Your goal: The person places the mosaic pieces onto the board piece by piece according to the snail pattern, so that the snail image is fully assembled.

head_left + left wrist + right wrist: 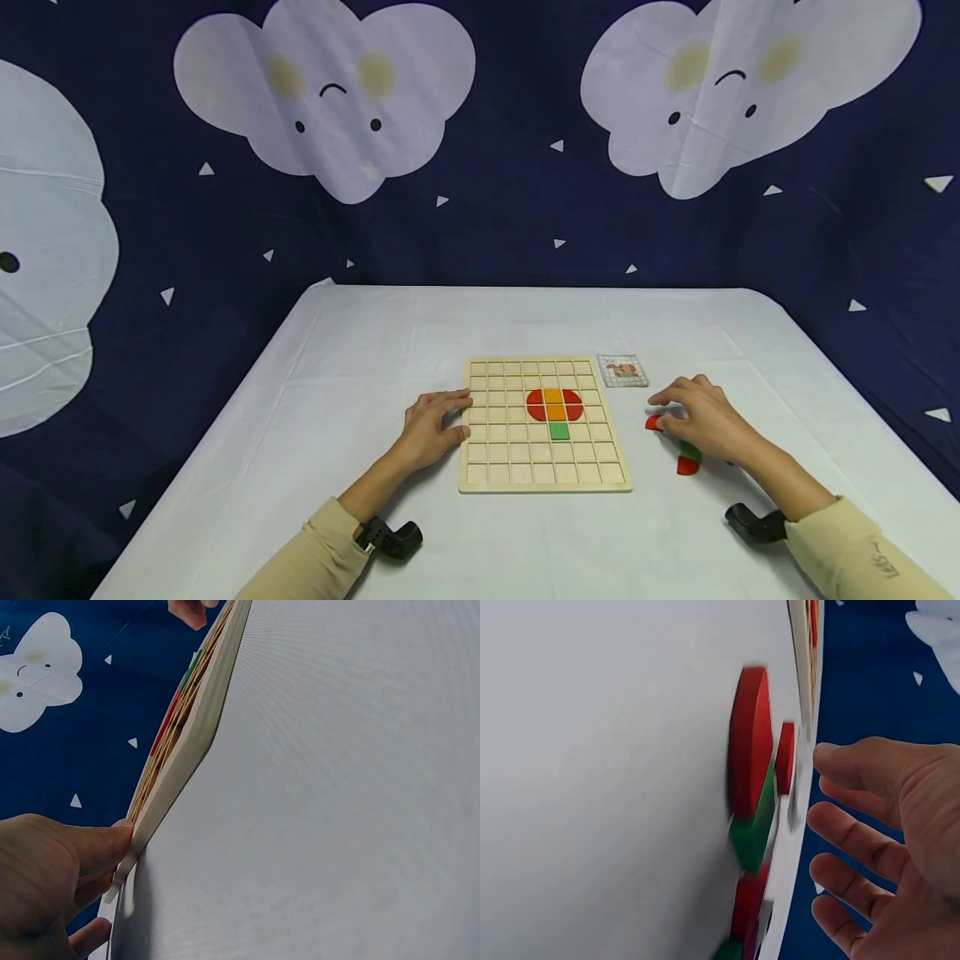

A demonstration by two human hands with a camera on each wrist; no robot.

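Observation:
A wooden grid board (495,477) lies on the white table. Set in its squares are red rounded pieces (535,405), orange squares (555,397) and a green square (559,431). The left hand (433,429) touches the board's left edge with thumb and fingertips spread along it. Right of the board, the right hand (701,419) reaches over loose pieces, fingers spread and nothing between them. Its thumb is close over a red piece (653,422). Nearer the wrist lie another red piece (751,742) and a green piece (754,832), partly under the hand in the head view.
Behind the board's right corner lies a small pattern card (622,371) with a grid and a coloured picture. Black wrist devices (397,540) sit on both forearms. A dark blue cloth (517,233) with white clouds hangs behind the table.

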